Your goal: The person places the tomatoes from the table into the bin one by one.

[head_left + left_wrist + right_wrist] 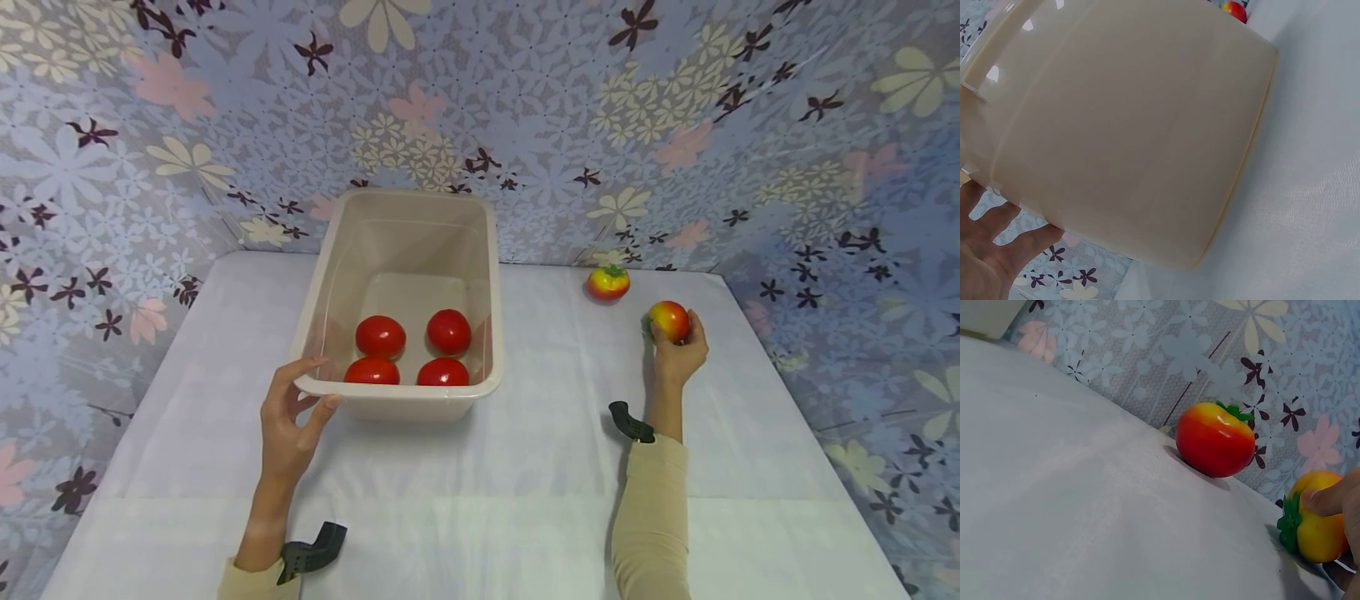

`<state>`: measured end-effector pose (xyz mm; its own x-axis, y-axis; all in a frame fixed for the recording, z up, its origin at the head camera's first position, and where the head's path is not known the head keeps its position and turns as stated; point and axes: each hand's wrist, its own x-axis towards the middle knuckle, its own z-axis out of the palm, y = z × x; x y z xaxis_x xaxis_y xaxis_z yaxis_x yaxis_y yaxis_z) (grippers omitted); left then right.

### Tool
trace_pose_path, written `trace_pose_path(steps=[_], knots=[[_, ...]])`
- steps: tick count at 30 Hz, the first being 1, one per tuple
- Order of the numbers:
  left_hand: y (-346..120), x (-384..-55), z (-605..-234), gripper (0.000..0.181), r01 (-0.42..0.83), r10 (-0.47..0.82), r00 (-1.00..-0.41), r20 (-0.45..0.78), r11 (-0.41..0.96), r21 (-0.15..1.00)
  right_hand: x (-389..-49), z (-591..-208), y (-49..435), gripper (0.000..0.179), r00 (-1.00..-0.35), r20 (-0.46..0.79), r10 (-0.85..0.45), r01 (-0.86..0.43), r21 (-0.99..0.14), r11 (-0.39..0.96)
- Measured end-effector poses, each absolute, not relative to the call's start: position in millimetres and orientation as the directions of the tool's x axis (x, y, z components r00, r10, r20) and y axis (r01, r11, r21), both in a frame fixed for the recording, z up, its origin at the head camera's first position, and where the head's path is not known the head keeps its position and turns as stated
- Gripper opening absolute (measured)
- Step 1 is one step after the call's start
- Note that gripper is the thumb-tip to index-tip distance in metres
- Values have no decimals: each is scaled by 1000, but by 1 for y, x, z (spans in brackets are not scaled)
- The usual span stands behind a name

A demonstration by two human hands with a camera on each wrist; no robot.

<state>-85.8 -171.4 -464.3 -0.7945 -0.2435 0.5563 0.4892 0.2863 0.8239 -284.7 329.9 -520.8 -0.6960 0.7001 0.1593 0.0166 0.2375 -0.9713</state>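
My left hand (288, 425) grips the near left corner of a beige plastic bin (420, 392), with fingers over the rim and the thumb outside it. Several glossy red tomatoes (380, 337) lie inside, toward the near end. On the right, my right hand (680, 358) holds a red-and-yellow tomato (670, 321) between thumb and fingers. Its green leafy top (1289, 522) points left in the right wrist view. Another red-and-yellow tomato (608, 283) sits apart on the cloth, farther back and to the left of that hand.
A white cloth (555, 433) covers the table. Flower-patterned fabric (540, 108) rises behind the table and along both sides. The bin stands against the back, left of the loose tomato. Black wrist mounts (632, 423) stick out beside both forearms.
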Motion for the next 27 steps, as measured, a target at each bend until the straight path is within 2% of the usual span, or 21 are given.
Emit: trace_pose_path(steps=[13, 18, 27], knots=[[-171, -86, -465, 48, 501, -242, -782, 574, 305, 810, -281, -485, 326, 59, -657, 260, 707, -162, -965, 205], [-171, -85, -465, 47, 502, -243, -780, 577, 307, 809, -277, -465, 319, 61, -665, 283, 691, -228, -958, 174], [-170, -85, -464, 48, 500, -245, -783, 571, 297, 813, -266, -435, 295, 55, -650, 414, 638, -315, -910, 270]])
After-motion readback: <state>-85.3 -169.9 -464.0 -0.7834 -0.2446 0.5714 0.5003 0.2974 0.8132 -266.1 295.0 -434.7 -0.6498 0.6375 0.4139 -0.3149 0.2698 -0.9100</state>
